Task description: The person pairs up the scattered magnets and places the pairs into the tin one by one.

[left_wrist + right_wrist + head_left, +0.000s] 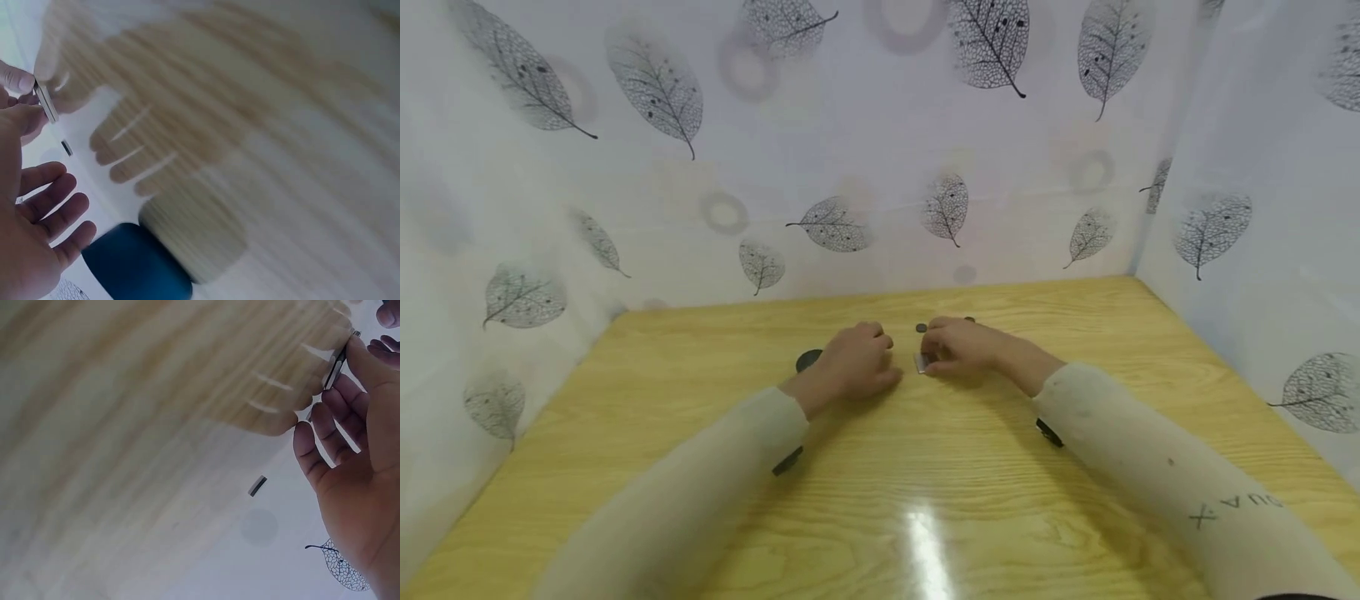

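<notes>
While the right hand (964, 345) pinches a silver rectangular piece (920, 363), lengthwise toward the wooden table's (647, 367) far edge, the loose-fingered left hand (859, 363) lies leftward, apart.

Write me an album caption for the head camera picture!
A right hand pinches a small shiny piece at a wood-grain table, the left hand close by.

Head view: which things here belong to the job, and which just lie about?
Likely in the job:
small silvery piece, in the grip of the right hand
left hand, close by

Likely just lying about, unheld:
dark round object
two small dark pieces
</notes>
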Demonstrator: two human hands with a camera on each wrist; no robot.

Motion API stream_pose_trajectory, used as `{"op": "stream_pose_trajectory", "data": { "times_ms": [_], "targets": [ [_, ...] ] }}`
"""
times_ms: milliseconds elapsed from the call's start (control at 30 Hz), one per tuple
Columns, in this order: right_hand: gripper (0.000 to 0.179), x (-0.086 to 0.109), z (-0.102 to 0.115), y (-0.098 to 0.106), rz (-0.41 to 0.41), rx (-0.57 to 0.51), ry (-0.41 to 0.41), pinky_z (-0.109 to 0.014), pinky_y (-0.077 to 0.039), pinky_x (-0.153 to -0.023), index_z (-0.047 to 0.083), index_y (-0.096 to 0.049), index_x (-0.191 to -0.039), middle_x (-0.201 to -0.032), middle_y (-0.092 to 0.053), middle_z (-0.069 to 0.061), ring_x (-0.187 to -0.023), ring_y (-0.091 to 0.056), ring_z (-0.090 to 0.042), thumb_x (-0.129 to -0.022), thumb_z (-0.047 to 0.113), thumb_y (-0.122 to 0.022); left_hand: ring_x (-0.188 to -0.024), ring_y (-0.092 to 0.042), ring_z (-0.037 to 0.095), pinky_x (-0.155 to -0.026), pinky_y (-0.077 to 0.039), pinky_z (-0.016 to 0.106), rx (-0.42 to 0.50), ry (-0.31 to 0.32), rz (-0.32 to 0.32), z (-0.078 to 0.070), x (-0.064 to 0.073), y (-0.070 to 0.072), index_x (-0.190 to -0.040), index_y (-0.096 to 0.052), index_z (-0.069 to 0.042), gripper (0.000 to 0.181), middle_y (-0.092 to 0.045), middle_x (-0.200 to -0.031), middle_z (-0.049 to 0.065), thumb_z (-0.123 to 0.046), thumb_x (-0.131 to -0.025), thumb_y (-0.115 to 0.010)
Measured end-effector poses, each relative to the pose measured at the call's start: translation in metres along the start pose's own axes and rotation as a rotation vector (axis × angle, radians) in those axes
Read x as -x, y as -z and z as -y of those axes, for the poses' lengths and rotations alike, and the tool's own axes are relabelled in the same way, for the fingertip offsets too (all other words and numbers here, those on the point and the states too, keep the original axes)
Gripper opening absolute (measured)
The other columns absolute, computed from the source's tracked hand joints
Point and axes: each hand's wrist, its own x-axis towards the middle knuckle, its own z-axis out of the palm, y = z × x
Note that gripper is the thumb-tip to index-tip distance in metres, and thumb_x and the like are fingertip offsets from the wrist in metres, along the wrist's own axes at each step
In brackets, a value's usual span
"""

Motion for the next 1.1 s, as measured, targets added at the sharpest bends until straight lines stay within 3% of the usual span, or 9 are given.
{"op": "stream_pose_trajectory", "data": {
  "times_ms": [200,300,400,533,700,800,967,1100],
  "targets": [
    [0.021,-0.001,-0.001,-0.002,0.027,0.038,0.063,-0.037,-0.048,-0.090,0.008,-0.063,-0.107,-0.104,-0.059,-0.003,-0.096,-0.054,-0.017,-0.094,0.023,-0.069,-0.111,-0.060,0.027,-0.093,-0.052,0.043,-0.004,0.057,-0.048,0.011,0.013,0.002,-0.123,-0.067,-0.007,0.053,-0.064,-0.121,0.009,-0.051,-0.095,-0.059],
    [0.017,-0.001,-0.001,-0.002,0.025,0.052,0.105,-0.038,-0.047,-0.086,0.008,-0.061,-0.104,-0.102,-0.059,-0.004,-0.092,-0.053,-0.018,-0.095,0.021,-0.068,-0.111,-0.060,0.028,-0.091,-0.052,0.044,-0.002,0.065,-0.087,0.017,0.019,0.002,-0.124,-0.067,-0.007,0.054,-0.064,-0.121,0.010,-0.052,-0.094,-0.060],
    [0.017,-0.001,0.000,-0.001,0.032,0.063,0.111,-0.041,-0.044,-0.091,0.008,-0.059,-0.104,-0.101,-0.058,-0.005,-0.092,-0.052,-0.019,-0.095,0.021,-0.067,-0.110,-0.061,0.029,-0.092,-0.052,0.045,-0.008,0.063,-0.128,0.024,0.024,0.003,-0.122,-0.067,-0.006,0.055,-0.065,-0.120,0.011,-0.052,-0.093,-0.061],
    [0.020,0.000,0.003,0.002,0.069,0.062,0.048,-0.045,-0.041,-0.097,0.006,-0.058,-0.105,-0.100,-0.057,-0.006,-0.095,-0.051,-0.022,-0.097,0.023,-0.065,-0.110,-0.062,0.030,-0.094,-0.051,0.046,0.005,0.065,-0.168,0.032,0.032,0.006,-0.120,-0.068,-0.004,0.055,-0.066,-0.119,0.012,-0.051,-0.091,-0.065],
    [0.028,0.003,0.005,0.003,0.145,0.041,-0.091,-0.040,-0.042,-0.088,0.004,-0.056,-0.110,-0.098,-0.053,-0.006,-0.093,-0.048,-0.021,-0.099,0.029,-0.061,-0.104,-0.063,0.031,-0.090,-0.052,0.046,0.057,0.035,-0.233,0.045,0.042,0.001,-0.115,-0.070,-0.001,0.056,-0.067,-0.112,0.014,-0.050,-0.089,-0.068],
    [0.031,0.004,0.003,0.001,0.143,-0.001,-0.119,-0.037,-0.043,-0.084,0.003,-0.055,-0.110,-0.097,-0.053,-0.006,-0.091,-0.047,-0.021,-0.099,0.031,-0.061,-0.102,-0.062,0.032,-0.088,-0.053,0.047,0.074,0.028,-0.264,0.052,0.048,-0.004,-0.114,-0.070,0.000,0.058,-0.067,-0.110,0.015,-0.052,-0.088,-0.068],
    [0.032,0.004,-0.001,-0.002,0.108,-0.091,-0.126,-0.033,-0.044,-0.079,0.004,-0.054,-0.106,-0.092,-0.053,-0.005,-0.086,-0.049,-0.018,-0.096,0.031,-0.066,-0.110,-0.061,0.034,-0.094,-0.050,0.051,0.088,0.070,-0.227,0.059,0.054,-0.007,-0.120,-0.068,-0.002,0.065,-0.065,-0.118,0.017,-0.059,-0.089,-0.063],
    [0.030,0.003,-0.001,-0.001,0.076,-0.099,-0.109,-0.032,-0.043,-0.076,0.006,-0.053,-0.102,-0.088,-0.054,-0.003,-0.081,-0.049,-0.016,-0.095,0.032,-0.067,-0.115,-0.059,0.035,-0.098,-0.047,0.053,0.051,0.075,-0.183,0.063,0.058,-0.006,-0.125,-0.066,-0.003,0.072,-0.063,-0.123,0.017,-0.065,-0.088,-0.059]
  ]
}}
